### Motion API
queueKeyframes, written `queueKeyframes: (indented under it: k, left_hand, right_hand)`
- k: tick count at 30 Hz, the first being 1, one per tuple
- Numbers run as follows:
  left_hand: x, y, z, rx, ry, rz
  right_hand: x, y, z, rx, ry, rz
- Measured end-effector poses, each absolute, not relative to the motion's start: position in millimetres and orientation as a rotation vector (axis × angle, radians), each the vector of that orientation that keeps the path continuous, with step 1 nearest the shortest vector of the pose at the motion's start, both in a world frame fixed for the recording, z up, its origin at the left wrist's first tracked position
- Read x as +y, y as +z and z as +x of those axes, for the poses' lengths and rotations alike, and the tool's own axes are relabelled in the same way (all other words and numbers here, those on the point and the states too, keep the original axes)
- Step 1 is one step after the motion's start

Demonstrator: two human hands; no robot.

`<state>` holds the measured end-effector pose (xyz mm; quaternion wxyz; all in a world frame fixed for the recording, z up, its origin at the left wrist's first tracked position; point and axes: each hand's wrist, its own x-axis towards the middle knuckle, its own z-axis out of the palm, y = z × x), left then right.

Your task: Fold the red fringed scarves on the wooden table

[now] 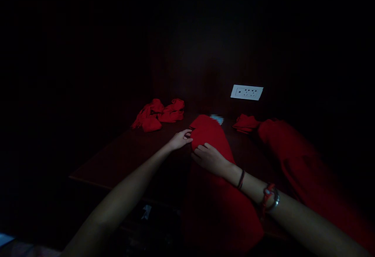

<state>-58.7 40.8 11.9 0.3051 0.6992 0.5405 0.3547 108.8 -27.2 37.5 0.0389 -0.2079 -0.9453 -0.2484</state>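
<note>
OK, touched red cloth (209, 132) with half-curled left hand (180, 140), laid curled right hand (210, 157) on it; couldn't confirm grip.

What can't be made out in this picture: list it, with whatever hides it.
All in the head view:
Red cloth under the right hand: covered by the hand.
Small blue item: pixelated.
Far-right red cloth: lower part blurred, cut off by the picture's edge.
Pale thing, lower left: cut off by the left edge.

Very dim, edges near black, soft detail, small pixelated patch (217, 119)
</note>
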Motion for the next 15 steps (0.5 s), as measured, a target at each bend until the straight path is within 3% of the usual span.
queueKeyframes:
  k: [7,15]
  left_hand:
    - [49,7,-65,1.280,0.912,1.855]
    - [12,33,-73,1.501,0.532,2.342]
  right_hand:
    - [-25,50,106,-2.986,-0.851,-0.561]
    - [-24,53,119,-2.900,-0.519,-0.821]
